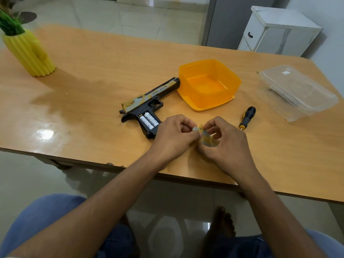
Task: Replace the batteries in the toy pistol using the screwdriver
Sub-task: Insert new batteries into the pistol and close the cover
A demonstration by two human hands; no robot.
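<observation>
The black and yellow toy pistol (149,101) lies on its side on the wooden table (93,94), its grip open with two white batteries (149,121) showing inside. Just right of the grip, both my hands hold the grey-yellow battery cover (205,138) above the table. My left hand (175,134) pinches its upper end with curled fingers. My right hand (225,140) grips its other side. The screwdriver (247,117), black handle with yellow collar, lies on the table right of my right hand, untouched.
An orange plastic tub (208,84) sits on its lid just beyond the pistol's muzzle. A clear plastic container (296,92) stands at the right. A yellow ribbed vase (29,53) with green leaves is at the far left. The table's near edge runs under my forearms.
</observation>
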